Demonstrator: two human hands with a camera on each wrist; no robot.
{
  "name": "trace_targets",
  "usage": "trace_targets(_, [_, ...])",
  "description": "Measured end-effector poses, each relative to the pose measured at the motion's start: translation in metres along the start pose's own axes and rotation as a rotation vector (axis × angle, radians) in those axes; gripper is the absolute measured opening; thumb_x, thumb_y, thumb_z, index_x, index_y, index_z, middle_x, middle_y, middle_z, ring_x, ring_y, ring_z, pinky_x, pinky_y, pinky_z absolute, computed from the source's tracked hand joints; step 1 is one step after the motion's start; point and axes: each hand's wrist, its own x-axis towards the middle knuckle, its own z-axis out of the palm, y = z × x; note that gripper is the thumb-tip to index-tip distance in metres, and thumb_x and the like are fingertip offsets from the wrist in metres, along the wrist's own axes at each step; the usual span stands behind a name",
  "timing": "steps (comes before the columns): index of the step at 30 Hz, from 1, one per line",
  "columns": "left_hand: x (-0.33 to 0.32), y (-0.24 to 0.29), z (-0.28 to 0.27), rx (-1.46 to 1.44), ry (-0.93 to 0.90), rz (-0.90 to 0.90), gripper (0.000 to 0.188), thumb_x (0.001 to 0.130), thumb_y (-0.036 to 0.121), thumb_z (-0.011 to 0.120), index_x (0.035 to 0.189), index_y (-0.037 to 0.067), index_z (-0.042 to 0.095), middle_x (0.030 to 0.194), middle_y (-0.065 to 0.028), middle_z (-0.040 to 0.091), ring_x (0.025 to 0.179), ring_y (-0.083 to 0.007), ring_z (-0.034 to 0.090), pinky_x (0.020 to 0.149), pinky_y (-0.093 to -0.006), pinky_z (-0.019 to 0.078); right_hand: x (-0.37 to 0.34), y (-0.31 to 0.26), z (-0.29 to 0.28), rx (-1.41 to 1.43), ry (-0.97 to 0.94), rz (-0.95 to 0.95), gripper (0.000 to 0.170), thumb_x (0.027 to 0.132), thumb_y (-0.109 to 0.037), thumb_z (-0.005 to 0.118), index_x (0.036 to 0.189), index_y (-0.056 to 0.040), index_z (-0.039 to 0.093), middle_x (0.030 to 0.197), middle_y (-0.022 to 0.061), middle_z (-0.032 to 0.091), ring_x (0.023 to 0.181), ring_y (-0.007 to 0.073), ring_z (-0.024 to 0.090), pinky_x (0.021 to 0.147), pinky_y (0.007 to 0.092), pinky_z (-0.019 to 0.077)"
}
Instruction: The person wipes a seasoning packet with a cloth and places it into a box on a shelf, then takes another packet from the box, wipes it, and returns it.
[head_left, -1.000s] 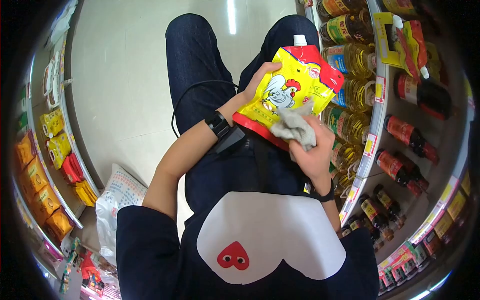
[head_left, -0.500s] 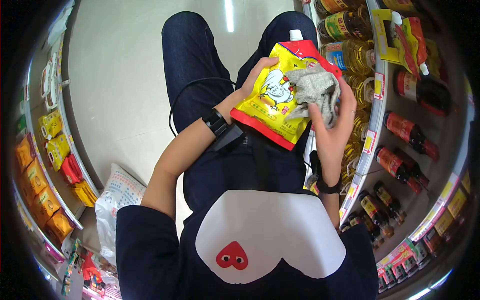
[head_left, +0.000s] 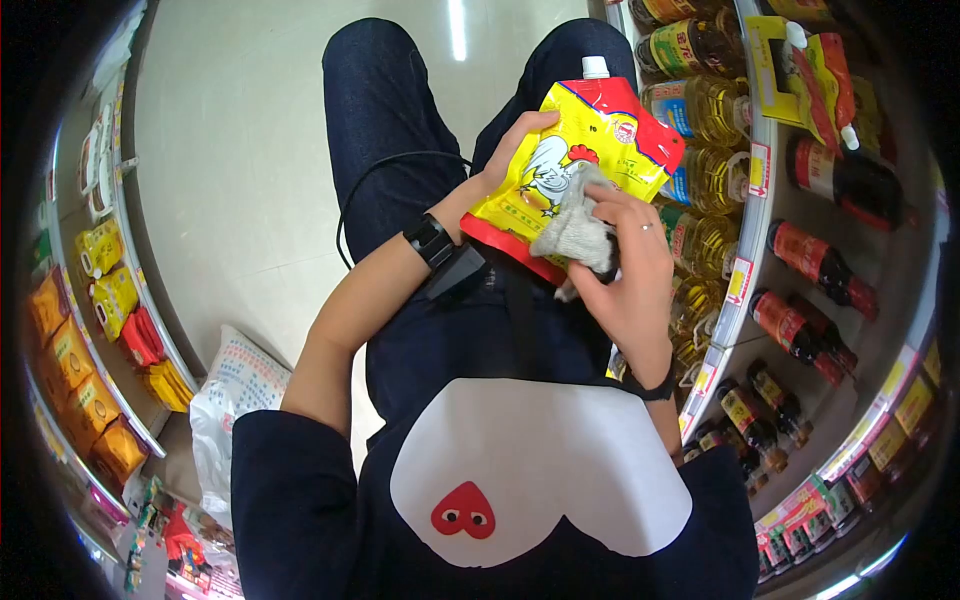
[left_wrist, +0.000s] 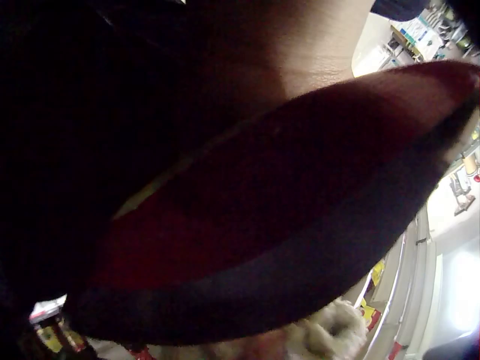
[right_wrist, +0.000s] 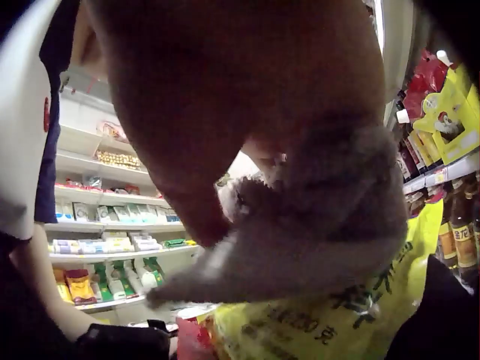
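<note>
A yellow and red spout pouch (head_left: 640,165) with a white cap and a printed white chicken is held tilted above the person's lap. The left hand (head_left: 500,165) grips its left edge, thumb on the front and the other fingers hidden behind. Over the lower right of the pouch's front, the right hand (head_left: 637,280) holds a crumpled grey cloth (head_left: 575,235) against it, covering part of the chicken. The right wrist view shows the cloth (right_wrist: 285,262) bunched under the fingers on the yellow pouch (right_wrist: 277,330). In the left wrist view, the pouch's dark red underside (left_wrist: 262,202) fills the middle.
Shelves with oil bottles (head_left: 715,180) and dark sauce bottles (head_left: 800,255) stand close on the right. Similar spout pouches (head_left: 825,90) sit on the upper right shelf. Bagged goods (head_left: 85,390) line the left shelf, and a white sack (head_left: 235,390) lies on the floor.
The right hand and cloth went from the pouch's lower part up to its upper right, then back down and left to the lower middle. The left hand keeps its grip, nearly still.
</note>
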Motion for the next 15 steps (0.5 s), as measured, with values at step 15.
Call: trace_targets(15, [-0.004, -0.006, 0.017, 0.091, 0.316, 0.115, 0.053, 0.092, 0.047, 0.051, 0.120, 0.002, 0.058, 0.103, -0.0137, 0.070, 0.083, -0.0230, 0.070, 0.077, -0.0332, 0.0573, 0.003, -0.003, -0.008, -0.051, 0.183, 0.191, 0.090, 0.075, -0.008, 0.076, 0.150, -0.0029, 0.027, 0.134, 0.0269, 0.045, 0.119, 0.0411, 0.051, 0.101, 0.0432, 0.0417])
